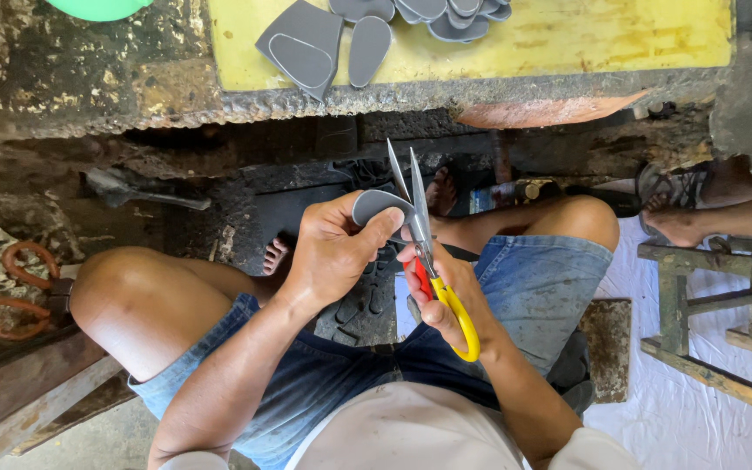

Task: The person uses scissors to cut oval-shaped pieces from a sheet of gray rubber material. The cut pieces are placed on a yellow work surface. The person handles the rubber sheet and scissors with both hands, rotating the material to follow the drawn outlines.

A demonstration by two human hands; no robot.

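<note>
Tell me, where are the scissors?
In the head view's middle, the scissors are in the right hand, blades open at the grey piece the left hand holds.

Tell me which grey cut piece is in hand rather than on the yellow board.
The curved grey piece pinched in the left hand, between the scissors; the other grey pieces lie on the board.

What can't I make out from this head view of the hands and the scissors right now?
- Grey piece: its lower part is covered by the left hand, head view.
- Scissors: the red loop sits hidden inside the right hand.
- Stack of grey cutouts on the yellow board: cut off by the top edge.
- Green object: mostly out of frame at the top.
</note>
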